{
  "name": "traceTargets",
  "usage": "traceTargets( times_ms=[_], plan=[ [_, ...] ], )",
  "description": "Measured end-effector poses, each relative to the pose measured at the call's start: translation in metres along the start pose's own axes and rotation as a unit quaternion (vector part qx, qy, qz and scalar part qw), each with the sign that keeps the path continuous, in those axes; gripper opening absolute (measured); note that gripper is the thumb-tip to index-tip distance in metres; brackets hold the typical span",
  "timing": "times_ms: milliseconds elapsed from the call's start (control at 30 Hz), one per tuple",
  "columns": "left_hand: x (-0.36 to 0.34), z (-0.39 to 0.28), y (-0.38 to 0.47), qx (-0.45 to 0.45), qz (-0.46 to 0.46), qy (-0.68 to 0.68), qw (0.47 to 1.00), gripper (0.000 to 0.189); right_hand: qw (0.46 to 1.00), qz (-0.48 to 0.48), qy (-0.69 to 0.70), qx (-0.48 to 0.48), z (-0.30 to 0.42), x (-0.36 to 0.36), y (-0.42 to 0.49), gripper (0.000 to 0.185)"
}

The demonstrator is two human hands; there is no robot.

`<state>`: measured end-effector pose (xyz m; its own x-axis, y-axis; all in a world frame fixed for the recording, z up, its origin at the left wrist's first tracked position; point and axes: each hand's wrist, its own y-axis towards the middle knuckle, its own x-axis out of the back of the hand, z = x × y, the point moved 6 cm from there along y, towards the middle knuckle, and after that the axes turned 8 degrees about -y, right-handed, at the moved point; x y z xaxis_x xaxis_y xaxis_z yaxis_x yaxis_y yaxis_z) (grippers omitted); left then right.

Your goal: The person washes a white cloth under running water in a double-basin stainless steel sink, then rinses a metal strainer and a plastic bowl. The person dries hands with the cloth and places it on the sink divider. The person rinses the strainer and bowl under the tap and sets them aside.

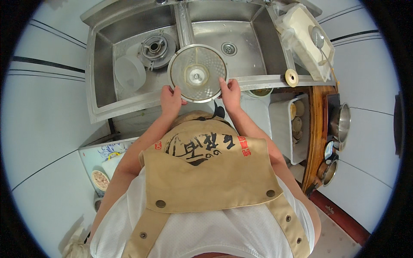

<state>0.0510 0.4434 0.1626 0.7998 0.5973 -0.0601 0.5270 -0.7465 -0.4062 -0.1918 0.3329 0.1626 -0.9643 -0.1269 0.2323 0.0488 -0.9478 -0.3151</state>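
Observation:
Between my two hands is a round metal filter basket (188,69) with perforated walls and a hub at its centre. It is over the front edge of the steel double sink (122,104), its open top facing me. My left hand (171,99) grips the basket's lower left rim. At its right rim, my right hand (231,93) holds on with the thumb inside the wall. A translucent plastic bowl (130,73) lies tilted in the left basin, beside a round metal machine part (155,47) with a hole in its middle. The right basin has a drain strainer (229,48).
A brass-coloured ring (291,78) rests on the sink's right front edge. Behind it, a white tray (327,61) bears a metal ladle (317,38). Lower right are a white plastic bin (280,119), a wooden counter (314,129) and metal pots (343,121). A food bowl (100,180) stands lower left.

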Motion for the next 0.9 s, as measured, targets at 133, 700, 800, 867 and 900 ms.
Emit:
traceTargets(
  times_ms=[133, 700, 800, 867, 900],
  plan=[
    [-0.002, -0.003, -0.004, 0.023, 0.004, -0.005, 1.000, 0.032, 0.997, 0.040, 0.059, -0.008, -0.004, -0.007, -0.019, 0.033],
    [-0.003, 0.009, -0.004, -0.002, -0.003, -0.040, 0.999, 0.029, 0.987, 0.128, 0.026, -0.098, 0.007, -0.030, -0.061, 0.043],
    [-0.005, 0.006, -0.008, 0.003, -0.003, -0.047, 0.999, 0.029, 0.985, 0.135, 0.033, -0.106, 0.003, -0.030, -0.059, 0.045],
    [-0.005, 0.008, -0.008, 0.005, 0.000, -0.051, 0.999, 0.029, 0.981, 0.143, 0.042, -0.122, 0.001, -0.032, -0.058, 0.042],
    [-0.005, 0.009, -0.007, 0.005, 0.004, -0.049, 0.999, 0.029, 0.979, 0.148, 0.047, -0.129, 0.001, -0.033, -0.057, 0.041]
  ],
)
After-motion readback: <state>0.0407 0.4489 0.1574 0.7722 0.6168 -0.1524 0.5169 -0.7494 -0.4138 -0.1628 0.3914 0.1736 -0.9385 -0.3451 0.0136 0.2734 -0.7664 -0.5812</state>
